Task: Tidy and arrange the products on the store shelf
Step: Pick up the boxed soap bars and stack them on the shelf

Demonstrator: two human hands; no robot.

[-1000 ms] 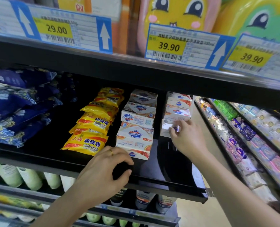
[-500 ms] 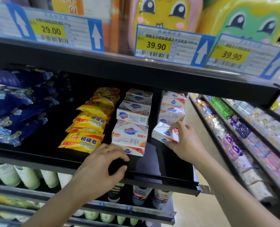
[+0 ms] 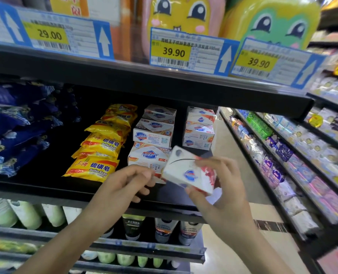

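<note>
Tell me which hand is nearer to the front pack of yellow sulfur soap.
Left. The left hand hovers just right of the front sulfur soap pack, over the shelf's front edge. The right hand is farther right, gripping a white soap box in front of the boxed soaps.

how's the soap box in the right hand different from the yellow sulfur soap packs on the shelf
The soap box is a stiff white carton with a blue shield logo and red patches; the yellow sulfur soap packs are soft yellow wrappers with red bands. The box is tilted, off the shelf, in the grip of the right hand, with the left hand beside it; the packs lie in a row on the shelf, untouched. Both are packaged soap.
</note>
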